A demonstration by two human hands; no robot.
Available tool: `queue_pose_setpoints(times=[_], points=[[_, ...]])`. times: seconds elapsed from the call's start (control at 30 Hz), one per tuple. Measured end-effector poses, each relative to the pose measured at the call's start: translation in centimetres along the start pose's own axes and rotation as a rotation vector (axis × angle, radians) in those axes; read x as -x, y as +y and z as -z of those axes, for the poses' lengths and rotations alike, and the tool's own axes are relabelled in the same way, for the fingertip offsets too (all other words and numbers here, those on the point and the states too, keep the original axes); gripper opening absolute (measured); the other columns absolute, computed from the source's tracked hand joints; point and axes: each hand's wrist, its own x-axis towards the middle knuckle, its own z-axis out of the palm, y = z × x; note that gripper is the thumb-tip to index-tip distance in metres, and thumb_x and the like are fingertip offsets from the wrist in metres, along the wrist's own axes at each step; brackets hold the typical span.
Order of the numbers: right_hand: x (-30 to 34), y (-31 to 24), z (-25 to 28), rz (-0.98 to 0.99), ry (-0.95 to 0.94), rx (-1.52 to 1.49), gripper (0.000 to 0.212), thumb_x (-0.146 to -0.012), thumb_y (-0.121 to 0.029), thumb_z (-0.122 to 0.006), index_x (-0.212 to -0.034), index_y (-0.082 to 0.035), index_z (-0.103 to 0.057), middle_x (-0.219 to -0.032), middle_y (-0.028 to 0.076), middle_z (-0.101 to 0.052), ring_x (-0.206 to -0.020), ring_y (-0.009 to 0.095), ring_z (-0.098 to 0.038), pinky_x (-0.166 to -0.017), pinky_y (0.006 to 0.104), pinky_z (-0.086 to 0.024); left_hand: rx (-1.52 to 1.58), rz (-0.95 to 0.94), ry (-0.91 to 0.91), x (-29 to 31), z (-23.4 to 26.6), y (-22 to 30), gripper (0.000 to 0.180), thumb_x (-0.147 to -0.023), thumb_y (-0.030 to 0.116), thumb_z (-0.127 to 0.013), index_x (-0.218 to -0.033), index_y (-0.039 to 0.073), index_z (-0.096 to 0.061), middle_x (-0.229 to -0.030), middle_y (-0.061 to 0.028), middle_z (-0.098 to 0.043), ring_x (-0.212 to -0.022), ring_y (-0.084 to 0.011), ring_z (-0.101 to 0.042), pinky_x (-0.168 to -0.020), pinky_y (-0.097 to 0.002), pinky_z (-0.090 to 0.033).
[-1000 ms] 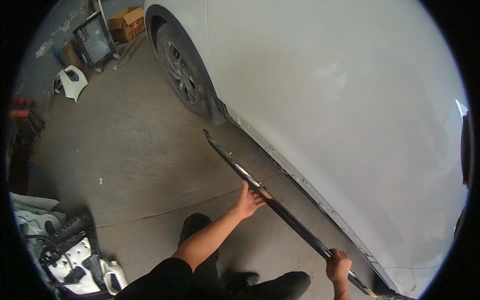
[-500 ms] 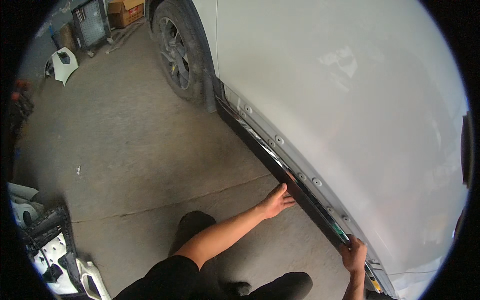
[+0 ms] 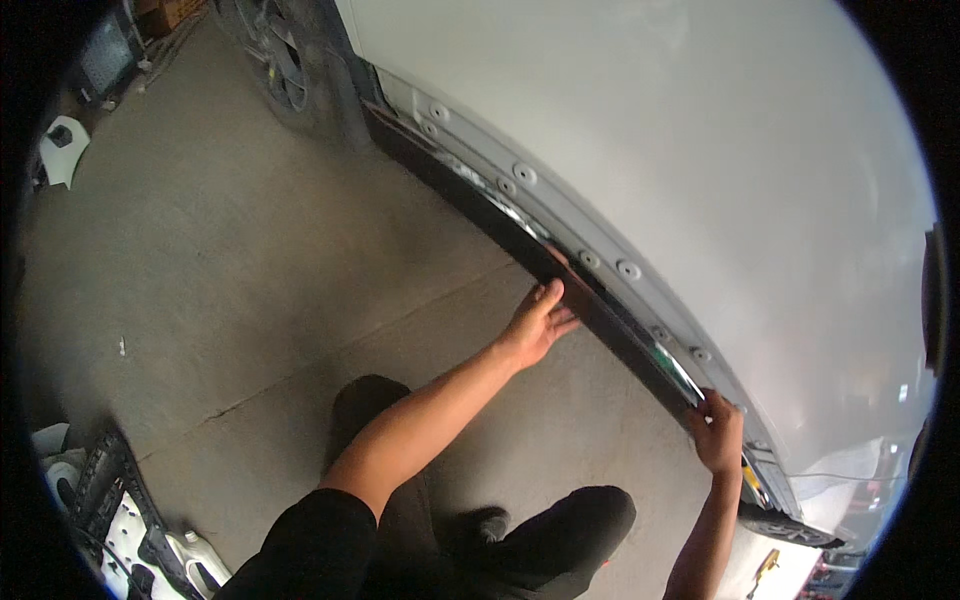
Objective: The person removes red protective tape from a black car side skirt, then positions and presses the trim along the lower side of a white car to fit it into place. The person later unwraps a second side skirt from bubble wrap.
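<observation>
A long black side skirt [image 3: 460, 190] with a shiny chrome strip runs along the lower edge of a white car's body [image 3: 620, 120]. Above it, the pale sill [image 3: 560, 205] shows several round clips. My left hand [image 3: 535, 328] is at the middle of the skirt, its thumb against the dark outer face. The other fingers stretch out, slightly apart, by the lower edge. Farther right, my right hand [image 3: 718, 435] is closed around the skirt's upper edge. What its fingertips press on is hidden behind the trim.
Beyond the skirt's far end is a wheel [image 3: 285, 65]. Another wheel [image 3: 785, 525] shows at lower right. Loose body parts, including a black-and-white panel [image 3: 130, 520], lie on the concrete floor [image 3: 250, 270] at lower left. A white part [image 3: 64, 150] stands at far left.
The view has shifted, so the car, skirt and both hands sit higher in the picture. The wheel at lower right has come into sight. Both hands keep their places along the skirt.
</observation>
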Motion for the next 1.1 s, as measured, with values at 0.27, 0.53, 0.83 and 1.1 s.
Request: queue_pose_setpoints(times=[0.27, 0.53, 0.83, 1.1], points=[[-1.0, -1.3, -0.2, -0.022, 0.003, -0.039, 0.032, -0.075, -0.003, -0.067, -0.107, 0.000, -0.064, -0.074, 0.017, -0.061, -0.067, 0.027, -0.061, -0.063, 0.0350, -0.047, -0.045, -0.099, -0.025, -0.7, -0.3, -0.3, 0.066, -0.083, 0.058, -0.070, -0.129, 0.015, -0.050, -0.121, -0.0033, -0.055, -0.122, -0.0238, -0.049, -0.108, -0.0458, -0.036], [-0.9, -2.6, 0.0, -0.047, -0.044, -0.026, 0.025, -0.078, -0.008, -0.067, -0.102, -0.001, -0.063, -0.075, 0.017, -0.064, -0.069, 0.029, -0.063, -0.064, 0.0361, -0.048, -0.086, -0.062, 0.030, 0.0, -1.4, -0.5, 0.070, -0.080, 0.059, -0.072, -0.132, 0.022, -0.043, -0.128, -0.0018, -0.054, -0.119, -0.0282, -0.053, -0.104, -0.0524, -0.039], [-0.8, -2.8, -0.6, -0.015, 0.183, 0.124, 0.019, -0.080, -0.012, -0.069, -0.096, -0.005, -0.060, -0.084, 0.014, -0.066, -0.080, 0.037, -0.063, -0.069, 0.0448, -0.048, -0.064, -0.061, -0.021, -0.9, -1.3, -0.8, 0.059, -0.087, 0.047, -0.071, -0.128, 0.017, -0.042, -0.125, -0.0025, -0.053, -0.118, -0.0212, -0.051, -0.106, -0.0481, -0.039], [-1.5, -2.7, -1.4, 0.002, 0.237, 0.091, 0.019, -0.077, -0.012, -0.071, -0.086, -0.003, -0.057, -0.081, 0.016, -0.062, -0.078, 0.040, -0.059, -0.068, 0.0469, -0.046, -0.067, -0.042, 0.077, -1.9, -0.5, -0.7, 0.059, -0.084, 0.051, -0.072, -0.129, 0.020, -0.049, -0.121, -0.0013, -0.054, -0.113, -0.0237, -0.053, -0.103, -0.0465, -0.043]])
